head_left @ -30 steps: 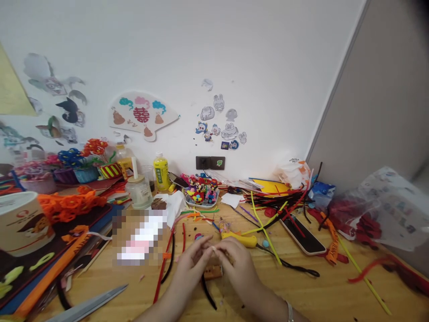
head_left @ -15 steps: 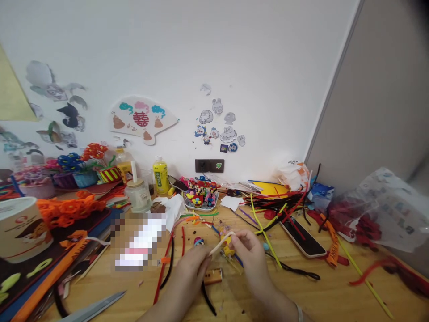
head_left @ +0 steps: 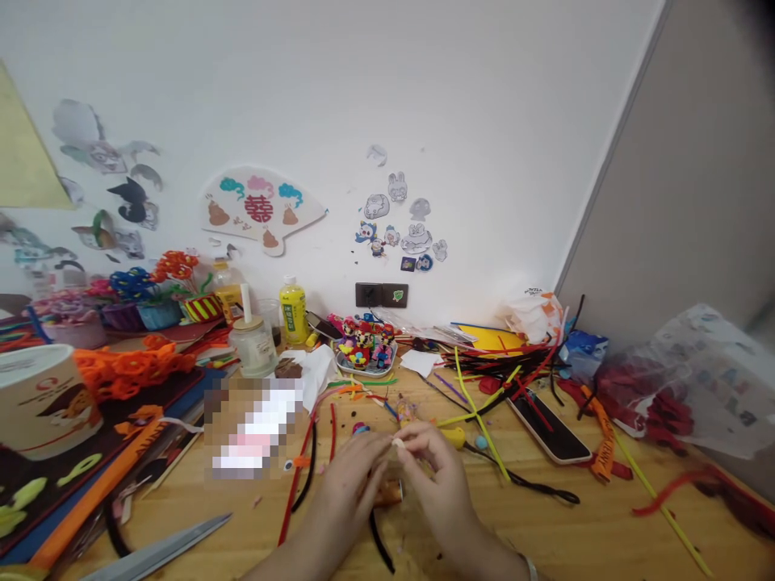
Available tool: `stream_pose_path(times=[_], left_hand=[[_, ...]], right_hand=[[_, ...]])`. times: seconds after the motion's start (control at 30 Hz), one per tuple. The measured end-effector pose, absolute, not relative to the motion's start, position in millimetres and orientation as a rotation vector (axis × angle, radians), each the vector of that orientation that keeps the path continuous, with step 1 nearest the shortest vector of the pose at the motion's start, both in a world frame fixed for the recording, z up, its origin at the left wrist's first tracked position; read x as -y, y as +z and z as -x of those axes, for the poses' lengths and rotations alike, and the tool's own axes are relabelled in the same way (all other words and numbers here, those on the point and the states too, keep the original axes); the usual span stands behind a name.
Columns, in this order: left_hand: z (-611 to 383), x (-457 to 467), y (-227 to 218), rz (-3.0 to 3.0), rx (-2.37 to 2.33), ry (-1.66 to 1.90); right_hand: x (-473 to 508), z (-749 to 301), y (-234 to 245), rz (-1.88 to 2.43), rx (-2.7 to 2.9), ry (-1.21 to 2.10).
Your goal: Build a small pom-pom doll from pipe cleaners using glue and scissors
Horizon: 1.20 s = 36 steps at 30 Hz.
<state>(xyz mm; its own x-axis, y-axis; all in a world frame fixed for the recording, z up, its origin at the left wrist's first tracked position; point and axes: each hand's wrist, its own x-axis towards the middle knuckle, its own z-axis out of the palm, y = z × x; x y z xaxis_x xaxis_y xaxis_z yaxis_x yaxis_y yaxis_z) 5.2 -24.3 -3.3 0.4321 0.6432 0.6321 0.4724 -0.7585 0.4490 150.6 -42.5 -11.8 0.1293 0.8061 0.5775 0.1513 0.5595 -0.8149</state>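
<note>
Both hands meet over the middle of the wooden table (head_left: 242, 524). A cream pipe cleaner (head_left: 397, 443) shows as a small curl between their fingertips, the rest hidden. My left hand (head_left: 354, 480) is closed, its thumb and fingers pinching one side of it. From the other side my right hand (head_left: 437, 476) grips the same piece between thumb and forefinger. Just behind the fingers lie a small yellow piece (head_left: 454, 436) and a light blue bead (head_left: 481, 442). A small brown-and-white object (head_left: 391, 491) is partly covered by the hands.
A phone (head_left: 550, 426) and yellow pipe cleaners (head_left: 484, 428) lie to the right. Scissor blades (head_left: 161, 549) point inward at front left. Behind stand a tray of small figures (head_left: 365, 347), a yellow bottle (head_left: 294, 311) and a glass jar (head_left: 253, 349). A paper cup (head_left: 45, 403) is far left.
My hands have come together, and the cream pipe cleaner that stretched between them as an arch is now a small curl at the fingertips. The view has shifted slightly.
</note>
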Motion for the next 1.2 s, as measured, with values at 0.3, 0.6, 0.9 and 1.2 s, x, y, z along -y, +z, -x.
stream_pose_path(times=[0.3,0.6,0.9,1.2], left_hand=[[-10.2,25.8,-5.4,-2.303,-0.919,1.339],[-11.3,33.7,5.8,-2.115,-0.922,1.100],[-13.2,25.4,4.7,-1.747,-0.995,1.019],[-14.9,27.7,8.0,-1.696,-1.008,1.005]], right_hand=[[41.9,-146.2,-10.7,0.844,1.458,0.598],[44.1,-153.8,-6.4,0.918,1.941,-0.105],[44.5,-160.6,1.3,0.894,2.084,-0.229],[46.0,-161.8,1.6,0.881,2.163,-0.404]])
